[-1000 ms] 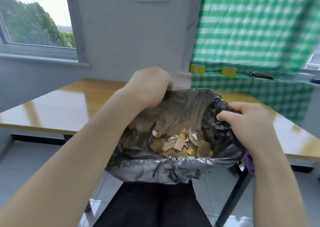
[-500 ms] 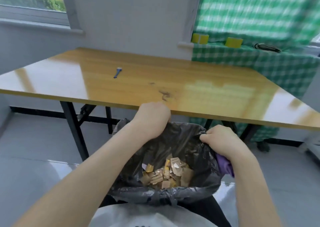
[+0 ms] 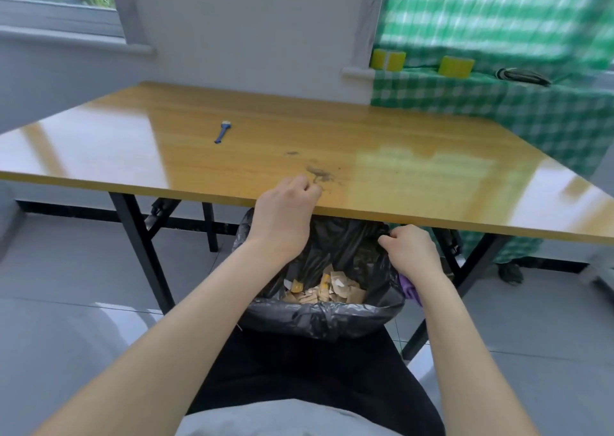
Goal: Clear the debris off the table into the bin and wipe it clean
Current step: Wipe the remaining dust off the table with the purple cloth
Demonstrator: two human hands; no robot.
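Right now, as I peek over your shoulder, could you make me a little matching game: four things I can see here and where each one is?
Things:
1. brush
2. paper scraps
3. tape rolls
4. purple cloth

Places:
A. in the bin
B. poking out beneath the right hand
C. on the table
D. on the green checked cloth

Pairs: 1-C, 2-A, 3-D, 4-B
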